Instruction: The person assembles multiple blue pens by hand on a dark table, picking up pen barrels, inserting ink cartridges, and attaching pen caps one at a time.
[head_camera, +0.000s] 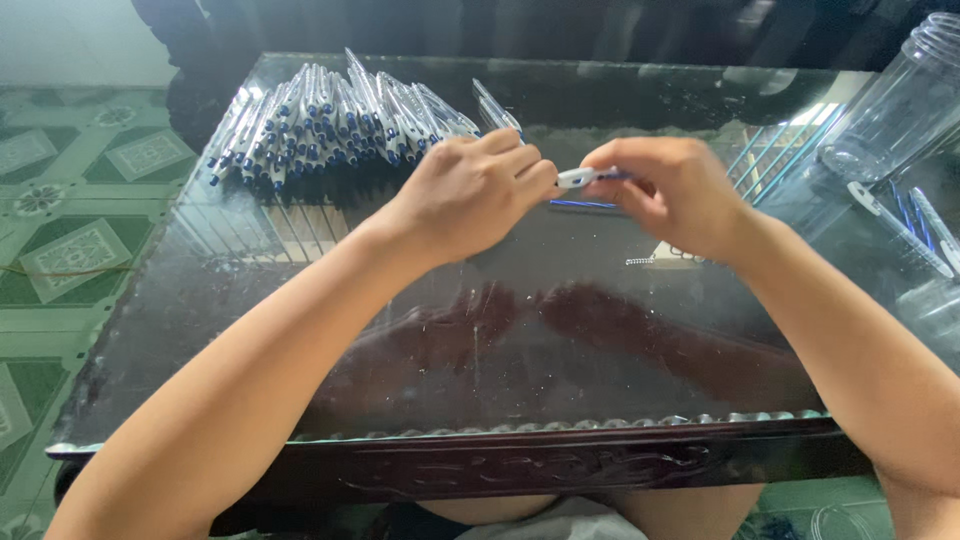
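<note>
The left hand (470, 195) and right hand (672, 192) met over the middle of the glass-topped table (300, 300), both pinched shut on one white-and-blue pen (588, 177) held level between their fingertips. A heap of matching pens (330, 120) lay at ten o'clock from the left hand, well apart. A clear plastic jar (900, 100) lay at two o'clock.

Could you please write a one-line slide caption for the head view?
Both hands, left hand and right hand, hold a white-and-blue pen over a glass-topped table, beside a pile of pens.
</note>
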